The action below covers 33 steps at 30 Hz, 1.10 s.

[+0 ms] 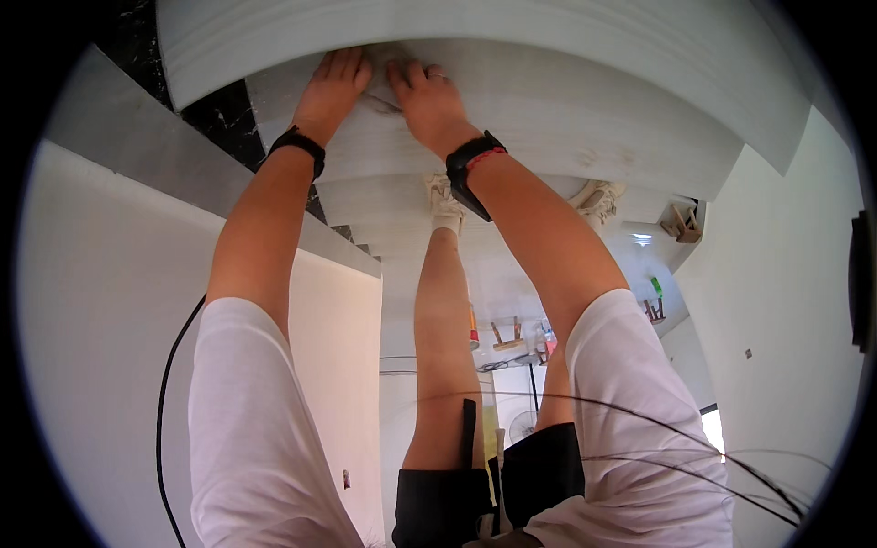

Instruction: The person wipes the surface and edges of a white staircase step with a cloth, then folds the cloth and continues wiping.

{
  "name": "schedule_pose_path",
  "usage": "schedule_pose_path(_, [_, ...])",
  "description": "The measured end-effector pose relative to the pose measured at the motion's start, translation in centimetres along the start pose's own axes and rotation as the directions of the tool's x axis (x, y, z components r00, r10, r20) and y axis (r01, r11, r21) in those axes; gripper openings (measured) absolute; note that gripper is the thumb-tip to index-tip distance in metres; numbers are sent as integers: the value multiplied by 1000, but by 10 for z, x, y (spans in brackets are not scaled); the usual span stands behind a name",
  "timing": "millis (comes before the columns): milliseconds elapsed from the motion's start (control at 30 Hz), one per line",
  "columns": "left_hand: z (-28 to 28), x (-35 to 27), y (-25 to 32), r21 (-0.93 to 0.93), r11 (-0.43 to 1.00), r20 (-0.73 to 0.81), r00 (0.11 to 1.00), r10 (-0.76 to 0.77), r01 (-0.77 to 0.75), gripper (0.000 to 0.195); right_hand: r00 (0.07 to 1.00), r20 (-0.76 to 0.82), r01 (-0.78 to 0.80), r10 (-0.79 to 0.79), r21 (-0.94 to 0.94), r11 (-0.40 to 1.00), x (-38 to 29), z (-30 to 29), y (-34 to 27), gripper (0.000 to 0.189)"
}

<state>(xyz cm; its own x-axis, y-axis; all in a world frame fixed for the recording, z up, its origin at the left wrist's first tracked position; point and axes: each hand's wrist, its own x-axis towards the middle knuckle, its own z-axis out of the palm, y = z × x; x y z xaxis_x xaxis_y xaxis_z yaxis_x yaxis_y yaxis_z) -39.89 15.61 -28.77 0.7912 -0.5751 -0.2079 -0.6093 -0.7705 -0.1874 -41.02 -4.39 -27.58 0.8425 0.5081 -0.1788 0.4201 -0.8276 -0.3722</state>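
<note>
Before me is a pale, stone-look stair surface (548, 116) with dark smudges around and between my hands. My left hand (336, 85) lies flat on it, its fingers close together and reaching up to the edge of the pale slab (479, 20) above. To its right, my right hand (431, 99) rests on the same surface, fingers spread and slightly bent, with a ring on one finger. I see nothing held in either hand. Black bands circle both wrists, and a red cord is on the right one.
Black veined stone (223, 116) and a grey ledge (144, 144) border the steps at left. My light shoes (445, 195) stand lower down. Below are wooden stools (507, 339), a fan (524, 425) and a green object (657, 286). A black cable (164, 404) hangs at left.
</note>
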Motion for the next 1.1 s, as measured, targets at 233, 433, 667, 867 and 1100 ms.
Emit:
schedule_pose_path(233, [23,-43,-38,-43,991,35,992,-123,124,31,993,-109,51,-44,64,997,36,25,-48,41])
schedule_pose_path(433, [32,-73,-67,15,972,21,972,-235,234,18,998,-35,44,-47,-83,996,75,43,-107,42])
schedule_pose_path(667, [33,-62,-69,126,891,164,877,-452,436,16,965,-11,259,-262,-122,958,92,40,-96,42])
schedule_pose_path(867, [37,-65,-70,177,908,-39,924,-380,381,18,985,72,169,-158,-173,970,98,49,-107,34])
schedule_pose_path(1100, [38,-81,-66,211,891,-81,915,-395,403,20,963,-48,243,-264,-255,936,80,48,-106,45])
